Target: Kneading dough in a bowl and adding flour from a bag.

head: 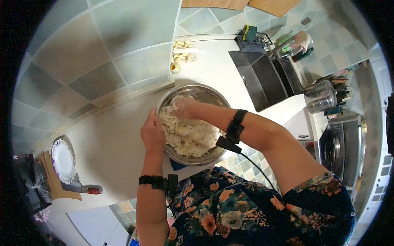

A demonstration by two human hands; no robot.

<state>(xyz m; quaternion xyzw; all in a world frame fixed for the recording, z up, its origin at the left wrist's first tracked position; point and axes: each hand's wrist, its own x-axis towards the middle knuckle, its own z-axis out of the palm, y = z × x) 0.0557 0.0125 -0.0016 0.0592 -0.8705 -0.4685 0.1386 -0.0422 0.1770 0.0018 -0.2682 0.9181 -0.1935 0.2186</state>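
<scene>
A large mass of rough, shaggy dough [190,135] fills much of a round stainless steel bowl [215,96] on the white countertop. My left hand [153,132] grips the bowl's left rim, thumb up by the edge. Inside the bowl, my right hand [186,107] presses into the dough at its far upper left side; its fingertips are hidden in the dough, and white flour or dough coats it. Part of a dark blue item [177,165] shows beneath the bowl's near edge.
A dark sink [264,80] lies to the right, with a wire rack [261,39] behind it. Garlic [181,57] and a cracked eggshell [175,68] lie beyond the bowl by the tiled wall. At far left are a plate [63,161] and a cleaver [77,186] on cardboard.
</scene>
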